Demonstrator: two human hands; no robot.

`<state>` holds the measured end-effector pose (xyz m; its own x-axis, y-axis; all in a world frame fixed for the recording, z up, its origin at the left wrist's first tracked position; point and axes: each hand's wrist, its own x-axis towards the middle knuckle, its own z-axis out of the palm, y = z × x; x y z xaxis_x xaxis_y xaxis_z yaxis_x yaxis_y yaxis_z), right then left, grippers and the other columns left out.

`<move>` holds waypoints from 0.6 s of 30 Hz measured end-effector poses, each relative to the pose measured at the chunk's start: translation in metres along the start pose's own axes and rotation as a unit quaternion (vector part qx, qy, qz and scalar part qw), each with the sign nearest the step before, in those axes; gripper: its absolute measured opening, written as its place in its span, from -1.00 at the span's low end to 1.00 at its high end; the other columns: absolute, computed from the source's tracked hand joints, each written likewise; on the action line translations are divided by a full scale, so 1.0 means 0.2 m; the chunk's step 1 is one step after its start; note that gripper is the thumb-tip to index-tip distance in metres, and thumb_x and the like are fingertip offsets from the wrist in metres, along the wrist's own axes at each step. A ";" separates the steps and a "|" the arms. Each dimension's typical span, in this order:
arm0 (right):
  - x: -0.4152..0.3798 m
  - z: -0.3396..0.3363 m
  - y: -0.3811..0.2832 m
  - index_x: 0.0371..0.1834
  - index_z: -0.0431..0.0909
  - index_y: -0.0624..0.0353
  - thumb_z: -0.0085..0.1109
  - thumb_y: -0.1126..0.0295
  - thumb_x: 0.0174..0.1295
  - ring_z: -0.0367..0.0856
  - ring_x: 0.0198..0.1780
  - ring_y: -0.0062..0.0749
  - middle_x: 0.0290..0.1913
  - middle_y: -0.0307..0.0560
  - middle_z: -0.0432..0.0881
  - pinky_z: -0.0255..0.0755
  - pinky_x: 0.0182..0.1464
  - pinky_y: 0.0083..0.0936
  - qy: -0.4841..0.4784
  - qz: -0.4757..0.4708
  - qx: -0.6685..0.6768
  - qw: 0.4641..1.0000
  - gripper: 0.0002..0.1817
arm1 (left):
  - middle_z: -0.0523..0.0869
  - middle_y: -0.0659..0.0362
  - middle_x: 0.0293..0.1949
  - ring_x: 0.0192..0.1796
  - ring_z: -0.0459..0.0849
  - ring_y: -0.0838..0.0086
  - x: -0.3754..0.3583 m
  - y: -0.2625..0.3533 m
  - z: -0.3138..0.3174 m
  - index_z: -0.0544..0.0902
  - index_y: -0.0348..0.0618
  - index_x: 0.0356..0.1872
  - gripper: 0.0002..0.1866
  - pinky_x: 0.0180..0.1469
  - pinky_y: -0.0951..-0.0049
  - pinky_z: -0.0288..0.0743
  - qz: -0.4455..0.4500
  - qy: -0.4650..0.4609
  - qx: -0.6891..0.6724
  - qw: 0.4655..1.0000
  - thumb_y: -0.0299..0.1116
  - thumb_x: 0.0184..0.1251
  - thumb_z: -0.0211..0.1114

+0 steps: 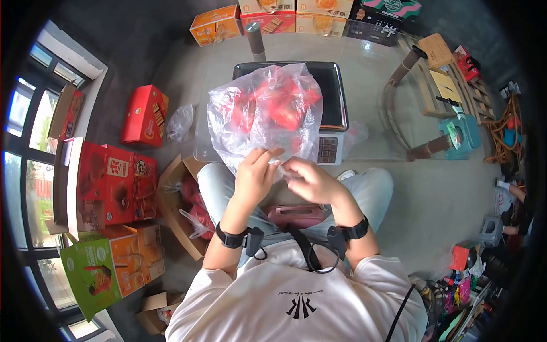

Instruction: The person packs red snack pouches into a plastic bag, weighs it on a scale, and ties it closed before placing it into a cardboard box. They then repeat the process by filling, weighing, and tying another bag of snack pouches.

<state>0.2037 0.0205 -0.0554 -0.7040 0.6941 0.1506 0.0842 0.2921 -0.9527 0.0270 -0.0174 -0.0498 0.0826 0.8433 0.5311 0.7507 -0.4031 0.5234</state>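
A clear plastic bag [222,122] with several red items inside lies on a weighing scale [335,85]. The scale has a black tray and a keypad at its near right corner. At the bag's near end, my left hand [255,174] pinches the gathered plastic. Close beside it, the curled fingers of my right hand [312,181] also grip the plastic, and the two hands nearly meet. What the red items are is blurred by the plastic.
The scale stands on a glass table [364,62] with boxes along its far edge. To the left are a red box [142,117], a crumpled clear bag [180,122] and an open carton [171,199] holding red items. A teal container [464,137] stands right; a pink object [296,215] lies between my legs.
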 end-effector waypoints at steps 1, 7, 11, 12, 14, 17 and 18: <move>-0.02 0.01 -0.02 -0.26 0.47 0.31 0.12 0.47 0.04 0.54 -0.17 -0.07 -0.28 0.07 0.55 0.38 -0.05 -0.27 0.012 -0.036 -0.048 0.998 -0.80 | 0.65 0.04 -0.30 -0.32 0.64 0.15 -0.01 0.02 -0.02 0.64 -0.18 -0.11 -0.75 -0.27 0.29 0.53 -0.061 -0.029 -0.074 0.995 -0.52 0.15 0.23; -0.01 0.10 -0.04 -0.48 0.44 0.15 0.30 0.44 -0.21 0.52 -0.23 -0.22 -0.39 -0.13 0.49 0.37 -0.04 -0.25 0.129 -0.159 -0.320 0.925 -0.77 | 0.67 0.03 -0.42 -0.42 0.64 0.42 -0.01 0.06 -0.06 0.67 -0.26 -0.21 -0.85 -0.35 0.46 0.46 -0.168 -0.059 -0.248 0.952 -0.45 0.33 0.18; 0.05 0.05 -0.04 -0.44 0.48 0.13 0.30 0.38 -0.07 0.55 -0.36 -0.26 -0.44 -0.17 0.51 0.44 -0.18 -0.31 0.158 -0.222 -0.356 0.894 -0.81 | 0.53 0.18 -0.52 -0.46 0.44 0.55 0.06 0.03 -0.09 0.68 -0.24 -0.20 -0.81 -0.37 0.53 0.33 -0.191 -0.069 -0.219 0.954 -0.37 0.37 0.16; 0.07 0.04 -0.05 -0.44 0.48 0.13 0.30 0.38 -0.07 0.55 -0.36 -0.26 -0.44 -0.17 0.51 0.44 -0.18 -0.31 0.158 -0.224 -0.356 0.893 -0.81 | 0.53 0.18 -0.52 -0.46 0.44 0.55 0.07 0.02 -0.09 0.68 -0.24 -0.20 -0.81 -0.37 0.53 0.33 -0.191 -0.068 -0.218 0.955 -0.37 0.37 0.16; 0.11 0.03 -0.06 -0.35 0.54 0.12 0.28 0.36 0.03 0.56 -0.41 -0.28 -0.41 -0.19 0.54 0.45 -0.25 -0.37 0.259 -0.233 -0.356 0.867 -0.84 | 0.54 0.16 -0.50 -0.42 0.45 0.56 0.10 0.01 -0.08 0.67 -0.26 -0.22 -0.78 -0.35 0.50 0.34 -0.241 -0.055 -0.240 0.939 -0.33 0.39 0.16; 0.18 0.01 -0.08 -0.24 0.60 0.11 0.25 0.40 0.09 0.58 -0.40 -0.24 -0.37 -0.17 0.60 0.45 -0.29 -0.37 0.263 -0.197 -0.309 0.893 -0.84 | 0.54 0.21 -0.56 -0.47 0.42 0.62 0.12 -0.06 -0.03 0.64 -0.30 -0.31 -0.73 -0.41 0.53 0.31 -0.270 -0.024 -0.239 0.932 -0.29 0.42 0.13; 0.19 0.00 -0.07 -0.21 0.62 0.13 0.24 0.46 0.09 0.59 -0.37 -0.20 -0.33 -0.14 0.63 0.46 -0.27 -0.33 0.252 -0.178 -0.255 0.917 -0.82 | 0.53 0.23 -0.59 -0.49 0.40 0.64 0.13 -0.07 -0.02 0.63 -0.31 -0.35 -0.72 -0.44 0.55 0.30 -0.294 -0.013 -0.251 0.922 -0.28 0.43 0.12</move>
<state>0.1752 0.0422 -0.0368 -0.3458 0.6741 0.6526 0.3216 0.7386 -0.5925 0.0165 0.0085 -0.0416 -0.2219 0.9741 0.0440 0.2735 0.0188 0.9617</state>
